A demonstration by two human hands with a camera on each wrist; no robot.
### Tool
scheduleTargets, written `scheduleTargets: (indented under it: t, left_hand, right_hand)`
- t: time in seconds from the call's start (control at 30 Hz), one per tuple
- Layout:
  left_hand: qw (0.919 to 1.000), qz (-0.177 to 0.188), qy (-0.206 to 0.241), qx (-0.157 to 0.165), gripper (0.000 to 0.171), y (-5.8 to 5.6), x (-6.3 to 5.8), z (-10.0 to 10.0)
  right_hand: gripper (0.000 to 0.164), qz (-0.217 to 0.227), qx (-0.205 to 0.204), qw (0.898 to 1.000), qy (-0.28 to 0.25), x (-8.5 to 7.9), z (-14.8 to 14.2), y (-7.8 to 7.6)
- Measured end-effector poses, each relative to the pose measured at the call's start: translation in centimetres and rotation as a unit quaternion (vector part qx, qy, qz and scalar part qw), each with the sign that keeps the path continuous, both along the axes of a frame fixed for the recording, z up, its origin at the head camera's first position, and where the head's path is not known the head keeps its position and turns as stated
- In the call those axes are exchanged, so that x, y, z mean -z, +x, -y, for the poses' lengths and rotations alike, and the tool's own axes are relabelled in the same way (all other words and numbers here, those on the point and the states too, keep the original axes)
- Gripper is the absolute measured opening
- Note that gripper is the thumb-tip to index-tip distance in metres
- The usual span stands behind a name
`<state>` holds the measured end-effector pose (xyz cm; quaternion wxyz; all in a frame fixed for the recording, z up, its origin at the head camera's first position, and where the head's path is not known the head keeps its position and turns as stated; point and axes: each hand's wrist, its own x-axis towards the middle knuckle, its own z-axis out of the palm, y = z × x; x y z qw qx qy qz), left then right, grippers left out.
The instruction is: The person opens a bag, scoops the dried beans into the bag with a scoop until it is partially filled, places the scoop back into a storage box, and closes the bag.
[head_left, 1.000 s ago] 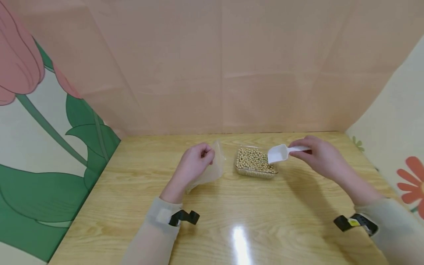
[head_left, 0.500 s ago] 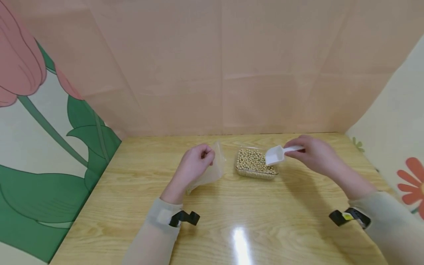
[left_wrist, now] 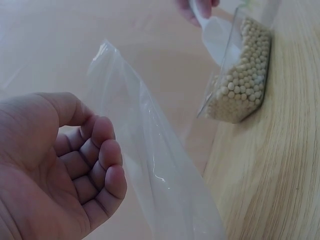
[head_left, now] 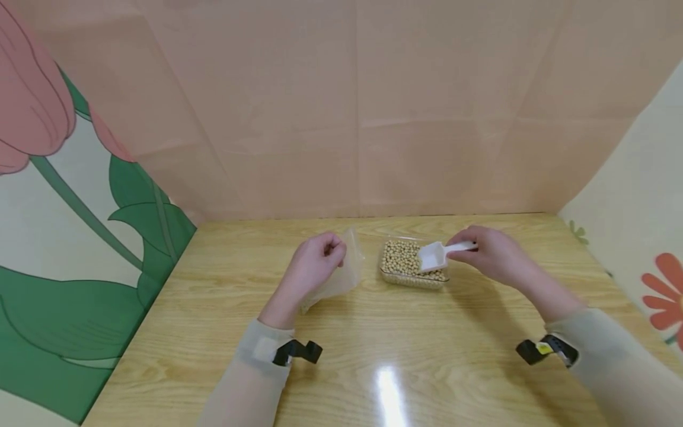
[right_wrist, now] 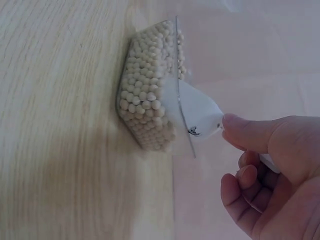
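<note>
My left hand (head_left: pixel 315 261) pinches the edge of a clear plastic bag (left_wrist: pixel 160 175) between thumb and curled fingers, and the bag hangs beside it over the table. In my right hand (head_left: pixel 493 255) is the handle of a white scoop (head_left: pixel 433 257), gripped between thumb and fingers. The scoop's blade dips into the pale round beans (head_left: pixel 397 256) that fill a clear rectangular container (head_left: pixel 413 281). In the right wrist view, part of the scoop (right_wrist: pixel 197 110) shows inside the container wall, its front end among the beans.
The container stands on a wood-grain table (head_left: pixel 341 356), right of the bag. A pinkish cloth backdrop (head_left: pixel 352 118) rises behind the table's far edge. Side panels with painted flowers, such as the left tulip panel (head_left: pixel 58 284), flank the table.
My right hand has moved left and slightly down, carrying the scoop from above the container's right end into the beans. The left hand and bag have stayed nearly still.
</note>
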<state>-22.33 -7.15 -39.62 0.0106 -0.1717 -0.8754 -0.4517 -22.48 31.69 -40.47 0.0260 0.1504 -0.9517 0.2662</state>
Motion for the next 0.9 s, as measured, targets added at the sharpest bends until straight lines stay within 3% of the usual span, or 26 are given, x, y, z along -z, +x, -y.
scheduleTargets:
  t: [0.33,0.6,0.9]
  left_hand:
    - [1.0,-0.003,-0.002,-0.001,0.024,0.0,0.1,0.0]
    - [1.0,0.001,-0.006,-0.002,0.025,-0.1,0.2,0.0]
    - [1.0,0.005,-0.002,-0.001,0.025,-0.2,0.4,0.0]
  right_hand:
    - [0.043,0.077,0.039,0.995,-0.044,1.8,-0.6,-0.2]
    - [0.049,0.097,0.051,0.99,-0.091,3.5,-0.7,-0.4]
    - [0.052,0.124,0.068,0.975,-0.171,5.4,-0.1,-0.1]
